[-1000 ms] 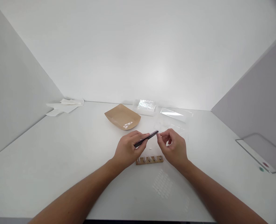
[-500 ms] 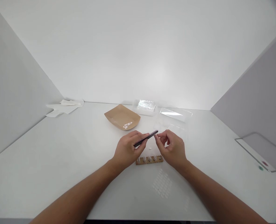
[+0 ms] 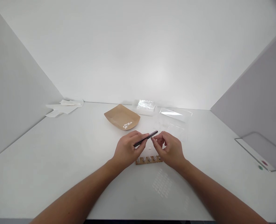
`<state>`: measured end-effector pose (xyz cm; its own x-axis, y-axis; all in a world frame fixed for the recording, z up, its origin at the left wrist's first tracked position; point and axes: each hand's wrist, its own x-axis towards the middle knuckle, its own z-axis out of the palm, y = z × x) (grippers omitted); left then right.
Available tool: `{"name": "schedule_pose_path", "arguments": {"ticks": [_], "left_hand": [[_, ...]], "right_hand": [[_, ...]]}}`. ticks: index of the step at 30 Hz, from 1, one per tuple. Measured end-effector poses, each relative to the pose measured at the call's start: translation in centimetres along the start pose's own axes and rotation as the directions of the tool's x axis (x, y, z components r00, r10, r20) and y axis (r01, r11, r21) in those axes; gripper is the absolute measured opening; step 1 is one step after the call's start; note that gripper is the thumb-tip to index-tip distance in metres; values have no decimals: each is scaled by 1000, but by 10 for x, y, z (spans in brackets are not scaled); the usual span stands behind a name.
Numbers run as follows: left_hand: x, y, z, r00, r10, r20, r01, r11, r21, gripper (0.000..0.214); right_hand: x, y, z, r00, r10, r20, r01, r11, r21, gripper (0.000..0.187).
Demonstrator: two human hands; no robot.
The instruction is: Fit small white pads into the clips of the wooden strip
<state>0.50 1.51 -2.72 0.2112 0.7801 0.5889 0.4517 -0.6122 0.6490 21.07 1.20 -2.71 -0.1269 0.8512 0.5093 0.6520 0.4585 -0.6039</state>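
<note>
My left hand [image 3: 129, 148] is closed around a slim dark nail file [image 3: 153, 134], which slants up to the right. Close to the file's far end, my right hand [image 3: 170, 147] pinches thumb and forefinger together; whatever is between them is too small to make out. Below the hands lies a brown strip [image 3: 149, 161] that carries several clear false nails [image 3: 149, 158] in a row. The right hand partly covers the strip's right end. A tiny white piece [image 3: 149, 148] rests on the table just behind the strip.
A brown paper tray [image 3: 119, 115] with several small white pieces [image 3: 127, 125] stands behind my left hand. Clear plastic packs [image 3: 145, 107] and a clear lid [image 3: 175, 114] lie at the back. White tissues [image 3: 65, 107] are at far left. A thin metal frame [image 3: 252, 155] sits at right.
My right hand has shifted slightly left and down along the nail file. The left hand and the file look unmoved.
</note>
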Motion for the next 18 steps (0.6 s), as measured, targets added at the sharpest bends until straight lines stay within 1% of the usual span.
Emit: {"name": "schedule_pose_path", "arguments": {"ticks": [2,7,14,18], "left_hand": [[0,0,0,1000,9,0,-9,1000,12,24],[-1,-2,1,999,38,8,-38,998,59,27],[-2,-1,0,997,66,37,-70,989,133,29],[-2,-1,0,997,68,41,-74,983,171,25]], "right_hand": [[0,0,-1,1000,-14,-17,14,1000,12,21],[2,-3,-4,991,-8,-136,14,999,39,20],[2,-7,-5,990,25,-136,-20,999,32,21],[2,-8,-5,988,51,-145,-50,999,10,21]]}}
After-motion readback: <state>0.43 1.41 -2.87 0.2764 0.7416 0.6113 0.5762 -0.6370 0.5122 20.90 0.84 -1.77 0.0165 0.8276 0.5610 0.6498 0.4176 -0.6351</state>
